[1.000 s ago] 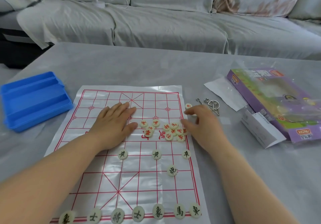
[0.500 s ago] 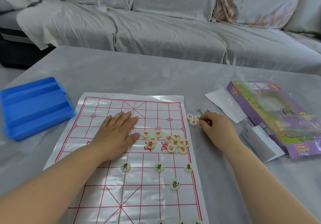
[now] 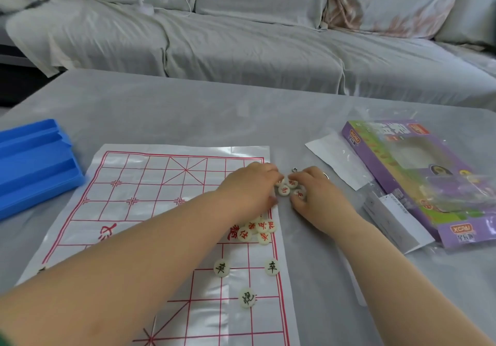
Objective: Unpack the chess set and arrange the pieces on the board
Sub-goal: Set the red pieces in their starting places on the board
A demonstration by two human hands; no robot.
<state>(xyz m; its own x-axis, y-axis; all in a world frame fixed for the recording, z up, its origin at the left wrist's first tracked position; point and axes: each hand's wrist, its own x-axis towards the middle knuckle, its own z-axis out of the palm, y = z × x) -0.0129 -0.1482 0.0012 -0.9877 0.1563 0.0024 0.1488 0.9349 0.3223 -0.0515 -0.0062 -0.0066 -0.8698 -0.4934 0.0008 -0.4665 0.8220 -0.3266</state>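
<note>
- Nearest, three black-lettered pieces (image 3: 271,266) stand on line crossings of the board (image 3: 150,211), so that side looks partly set.
- Beyond them, a heap of red-lettered pieces (image 3: 257,230) lies unsorted at the board's right edge.
- Just off that edge, on the counter (image 3: 188,114), both hands meet over a small cluster of red pieces (image 3: 284,190). The left hand (image 3: 249,187) and right hand (image 3: 316,194) curl their fingers about it. Whether either pinches a piece cannot be told.
- The step in hand seems to be gathering the strays. The next move calls for lifting single pieces and setting them on the far rows' crossings.
</note>
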